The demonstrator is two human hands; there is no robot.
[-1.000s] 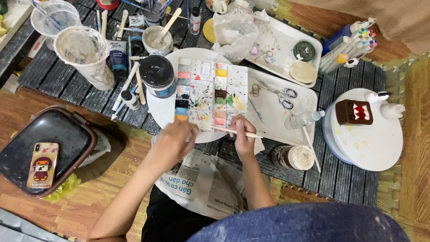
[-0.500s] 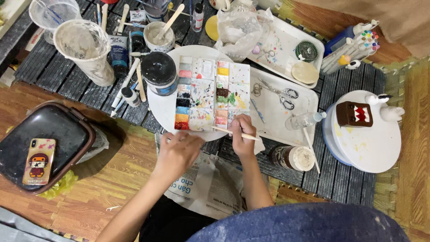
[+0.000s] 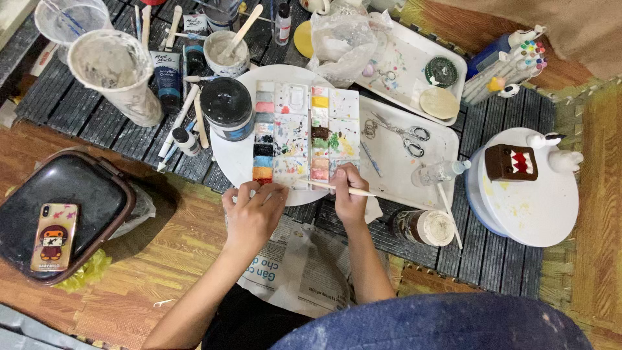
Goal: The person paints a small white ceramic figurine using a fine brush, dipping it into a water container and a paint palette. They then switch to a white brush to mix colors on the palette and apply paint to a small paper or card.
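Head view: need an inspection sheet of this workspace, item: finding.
Surface: dark slatted mat on wooden floor, newspaper under the arms.
Job's things: paint palette on round white plate; thin brush.
Clutter: scissors, black jar, phone on dark tray, marker set.
Grippers: left hand at the palette's near edge; right hand holds the brush.
Cables: nothing seen.
Surroundings: brown toothy figure on white turntable.
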